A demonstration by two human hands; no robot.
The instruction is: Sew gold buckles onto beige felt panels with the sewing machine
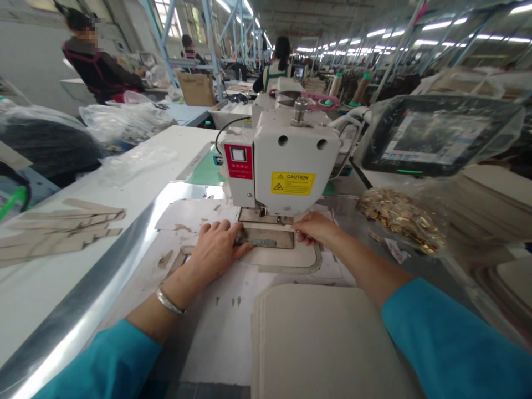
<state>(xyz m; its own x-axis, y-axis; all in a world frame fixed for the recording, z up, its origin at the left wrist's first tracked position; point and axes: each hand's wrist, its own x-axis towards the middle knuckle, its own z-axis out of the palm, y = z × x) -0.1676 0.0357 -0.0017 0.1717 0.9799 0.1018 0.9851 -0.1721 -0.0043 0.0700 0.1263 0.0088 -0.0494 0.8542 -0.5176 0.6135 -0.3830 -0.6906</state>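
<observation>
My left hand (220,246) lies with fingers stretched out at the left end of the sewing machine's clamp plate (272,235), its thumb by a small metal bar (262,243). At the plate's right end, my right hand (315,227) pinches the end of a narrow beige strip (286,228), which runs along the plate under the machine head (295,160). Beneath the plate is a beige panel (286,256) with rounded corners. The needle area is partly hidden by the head. In front of me, a stack of beige panels (324,338) lies flat.
Loose beige strips (62,224) lie on the white table to the left. A bag of gold-coloured metal parts (405,216) sits at the right, below a plastic-wrapped screen (436,136). More beige panels (490,221) are piled at far right. Several people work further back.
</observation>
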